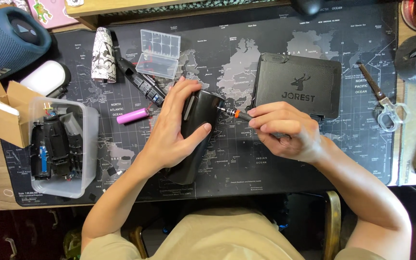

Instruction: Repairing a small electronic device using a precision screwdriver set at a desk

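Black casing (pixel 199 126), upright on bench mat (pixel 266 163), clasped in left hand (pixel 174 127); right hand (pixel 285 130) grip pinched round screwdriver (pixel 234 114), tip at casing's top edge

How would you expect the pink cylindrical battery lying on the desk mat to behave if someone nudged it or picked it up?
The pink battery is a smooth, round cylinder lying on its side, so a nudge would probably set it rolling across the desk mat. It looks rigid, unlikely to bend. Its glossy wrap may feel a little slippery.
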